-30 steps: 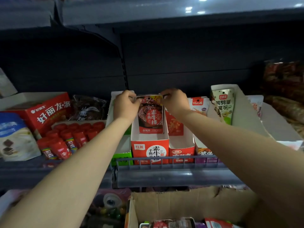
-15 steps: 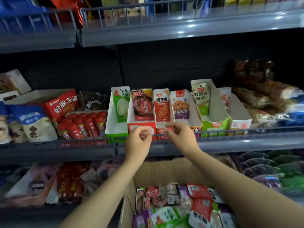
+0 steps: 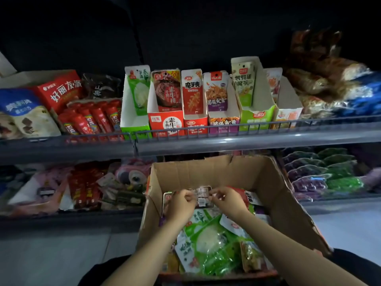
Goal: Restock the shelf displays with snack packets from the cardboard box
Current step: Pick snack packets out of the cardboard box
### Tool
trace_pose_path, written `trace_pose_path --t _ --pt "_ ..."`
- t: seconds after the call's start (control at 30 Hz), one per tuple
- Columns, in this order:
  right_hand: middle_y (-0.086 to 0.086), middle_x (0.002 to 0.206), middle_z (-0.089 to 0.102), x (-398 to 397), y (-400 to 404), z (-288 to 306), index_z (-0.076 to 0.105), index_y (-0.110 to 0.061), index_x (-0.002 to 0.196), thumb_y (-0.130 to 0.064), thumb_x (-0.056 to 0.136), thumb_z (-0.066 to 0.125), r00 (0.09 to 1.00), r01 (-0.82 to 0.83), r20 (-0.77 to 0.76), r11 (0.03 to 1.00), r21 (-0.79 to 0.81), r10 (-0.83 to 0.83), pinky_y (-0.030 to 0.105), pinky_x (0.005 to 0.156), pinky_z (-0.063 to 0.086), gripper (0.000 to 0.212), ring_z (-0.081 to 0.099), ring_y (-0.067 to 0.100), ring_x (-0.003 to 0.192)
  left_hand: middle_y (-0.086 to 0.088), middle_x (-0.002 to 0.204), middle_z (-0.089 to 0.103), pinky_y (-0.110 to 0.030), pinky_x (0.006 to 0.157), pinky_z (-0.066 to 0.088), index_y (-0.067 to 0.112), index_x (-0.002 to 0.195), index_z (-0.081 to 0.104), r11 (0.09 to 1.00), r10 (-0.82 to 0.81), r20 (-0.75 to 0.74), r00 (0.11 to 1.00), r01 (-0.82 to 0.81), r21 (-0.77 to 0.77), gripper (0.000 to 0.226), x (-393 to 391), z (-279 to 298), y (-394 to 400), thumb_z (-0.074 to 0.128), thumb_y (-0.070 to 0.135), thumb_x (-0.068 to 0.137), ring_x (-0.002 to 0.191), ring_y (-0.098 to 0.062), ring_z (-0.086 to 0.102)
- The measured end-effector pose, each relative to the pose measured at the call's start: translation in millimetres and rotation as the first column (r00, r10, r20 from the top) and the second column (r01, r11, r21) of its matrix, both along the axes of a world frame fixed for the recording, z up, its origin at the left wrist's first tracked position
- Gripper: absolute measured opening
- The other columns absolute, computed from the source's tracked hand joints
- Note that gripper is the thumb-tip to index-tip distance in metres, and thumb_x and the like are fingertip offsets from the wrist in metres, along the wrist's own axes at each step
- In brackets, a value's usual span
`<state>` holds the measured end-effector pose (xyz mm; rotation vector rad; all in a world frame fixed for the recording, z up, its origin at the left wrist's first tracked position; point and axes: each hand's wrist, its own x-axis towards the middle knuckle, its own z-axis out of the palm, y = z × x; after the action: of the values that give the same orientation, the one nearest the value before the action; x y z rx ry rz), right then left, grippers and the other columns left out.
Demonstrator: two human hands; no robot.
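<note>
Both hands, left (image 3: 181, 204) and right (image 3: 226, 200), were inside the cardboard box (image 3: 288, 205), fingers curled, pinching one snack packet (image 3: 203, 198) between them.

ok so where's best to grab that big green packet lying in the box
Take the green packet by its upper sealed edge, coming from above. It lies flat and face-up on the pile in the box, so only the thin edges offer a pinch; its bulging middle looks slippery. Both hands are busy further back.
</note>
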<state>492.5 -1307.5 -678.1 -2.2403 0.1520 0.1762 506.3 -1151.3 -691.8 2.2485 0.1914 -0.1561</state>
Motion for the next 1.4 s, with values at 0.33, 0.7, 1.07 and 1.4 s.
trace_pose_path --t 0.33,0.7,1.07,1.4 --pt "0.002 0.127 0.062 -5 -7 -55 0.061 -0.016 0.124 -0.031 0.088 0.064 0.933 -0.191 -0.327 0.976 -0.102 0.149 0.024 0.097 0.044 0.039 0.059 0.016 0.112 0.000 0.120 0.062 -0.019 0.076 0.041 0.012 0.117 0.063 0.965 -0.096 -0.267 0.959 0.155 0.210 0.029 -2 -29 16 0.062 0.026 0.091 0.095 -0.013 0.058" --pt "-0.001 0.114 0.063 -10 -2 -65 0.065 -0.019 0.114 -0.036 0.083 0.069 0.950 -0.076 -0.303 0.997 0.003 0.074 0.021 0.078 0.051 0.035 0.060 0.015 0.098 -0.003 0.106 0.065 -0.023 0.078 0.044 0.010 0.105 0.065 1.000 -0.003 -0.405 0.914 0.006 0.007 0.029 3 -24 14 0.075 0.022 0.080 0.091 -0.017 0.059" --pt "0.003 0.072 0.062 2 -3 17 0.065 -0.018 0.073 -0.024 0.088 0.066 0.997 0.056 -0.076 0.918 0.392 -0.028 0.020 0.050 0.041 0.016 0.052 0.017 0.065 -0.002 0.081 0.068 -0.016 0.045 0.040 0.012 0.094 0.070 0.863 0.029 -0.292 0.956 -0.171 -0.475 0.015 8 49 15 0.072 0.021 0.082 0.060 -0.010 0.057" --pt "-0.007 0.063 0.062 43 16 134 0.061 -0.021 0.073 -0.024 0.090 0.063 0.952 -0.021 0.298 0.951 0.309 -0.076 0.015 0.055 0.047 0.017 0.055 -0.003 0.047 -0.006 0.087 0.068 -0.023 0.063 0.056 0.007 0.089 0.064 0.747 0.026 -0.101 0.995 -0.086 -0.659 0.006 37 148 39 0.066 0.012 0.086 0.076 -0.016 0.063"
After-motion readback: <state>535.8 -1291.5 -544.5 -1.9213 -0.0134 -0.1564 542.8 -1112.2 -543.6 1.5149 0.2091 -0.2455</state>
